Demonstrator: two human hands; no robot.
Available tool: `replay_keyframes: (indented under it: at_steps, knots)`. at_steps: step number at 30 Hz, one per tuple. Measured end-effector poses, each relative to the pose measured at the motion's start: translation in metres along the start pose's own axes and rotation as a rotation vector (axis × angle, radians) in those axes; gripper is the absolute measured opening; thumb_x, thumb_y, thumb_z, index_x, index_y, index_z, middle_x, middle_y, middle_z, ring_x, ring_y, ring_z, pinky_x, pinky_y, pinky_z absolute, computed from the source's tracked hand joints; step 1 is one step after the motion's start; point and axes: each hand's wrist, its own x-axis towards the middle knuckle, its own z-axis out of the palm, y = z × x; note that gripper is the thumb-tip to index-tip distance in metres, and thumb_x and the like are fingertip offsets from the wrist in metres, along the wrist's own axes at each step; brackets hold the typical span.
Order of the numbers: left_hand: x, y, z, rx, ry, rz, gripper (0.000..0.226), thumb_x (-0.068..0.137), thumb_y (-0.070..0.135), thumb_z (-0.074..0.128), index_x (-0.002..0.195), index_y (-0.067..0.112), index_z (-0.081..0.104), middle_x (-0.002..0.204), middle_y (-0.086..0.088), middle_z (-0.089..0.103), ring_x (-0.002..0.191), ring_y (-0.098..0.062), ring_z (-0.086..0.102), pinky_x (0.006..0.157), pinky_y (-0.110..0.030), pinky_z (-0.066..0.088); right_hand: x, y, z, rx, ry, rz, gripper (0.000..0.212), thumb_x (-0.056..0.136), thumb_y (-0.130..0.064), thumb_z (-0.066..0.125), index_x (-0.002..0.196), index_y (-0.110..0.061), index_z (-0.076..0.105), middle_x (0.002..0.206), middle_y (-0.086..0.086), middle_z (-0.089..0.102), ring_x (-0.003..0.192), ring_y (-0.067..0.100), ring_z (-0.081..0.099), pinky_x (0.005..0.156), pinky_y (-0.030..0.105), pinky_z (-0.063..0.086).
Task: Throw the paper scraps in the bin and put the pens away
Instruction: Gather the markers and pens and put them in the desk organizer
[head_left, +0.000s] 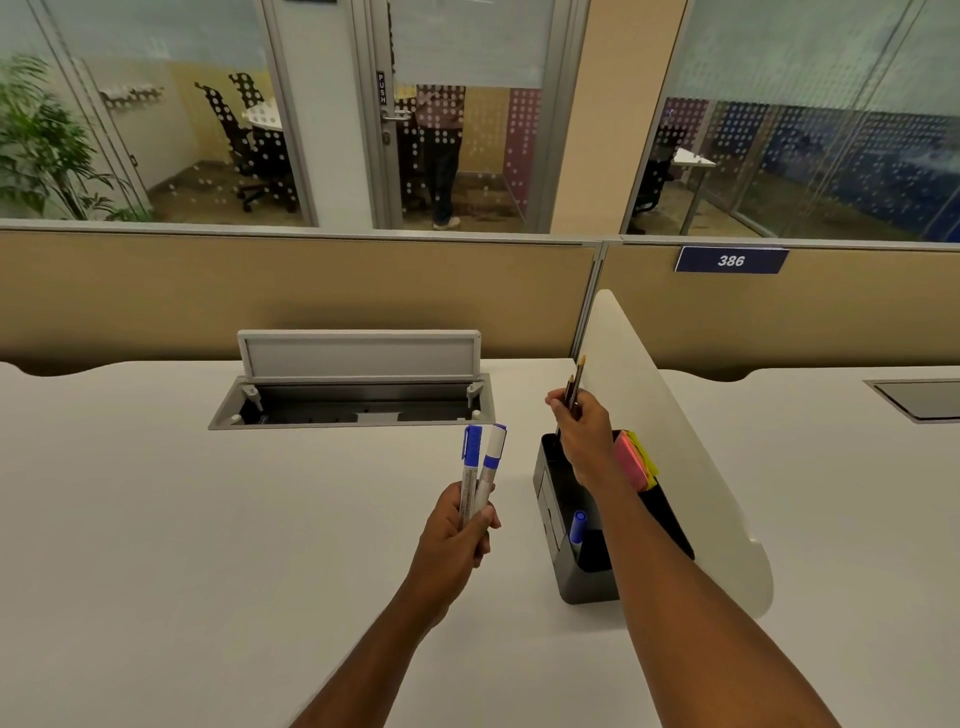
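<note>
My left hand (460, 535) grips two white markers with blue caps (480, 462), held upright over the white desk (182, 519). My right hand (582, 431) holds a few dark pencils (574, 384), tips up, above the far compartment of a black desk organiser (576, 577). Another blue-capped marker (576, 526) stands in the organiser's near compartment. Pink and yellow sticky notes (636, 460) sit in its right side. No paper scraps or bin are in view.
An open cable tray with a raised grey lid (358, 358) is set into the desk behind my left hand. A white curved divider (675, 447) stands right of the organiser. A tan partition (311, 291) closes the desk's far edge.
</note>
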Motion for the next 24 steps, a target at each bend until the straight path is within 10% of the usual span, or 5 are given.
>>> replay_keyframes:
  at_steps: [24]
  knots:
    - [0.004, -0.007, 0.000, -0.013, -0.004, -0.015, 0.023, 0.098, 0.019, 0.046, 0.121, 0.020, 0.047, 0.080, 0.001, 0.061, 0.059, -0.010, 0.053, 0.056, -0.015, 0.050, -0.006, 0.024, 0.003, -0.338, -0.120, -0.069, 0.012, 0.096, -0.008, 0.053, 0.101, -0.013, 0.062, 0.101, -0.002, 0.063, 0.097, 0.011, 0.057, 0.090, 0.022, 0.041]
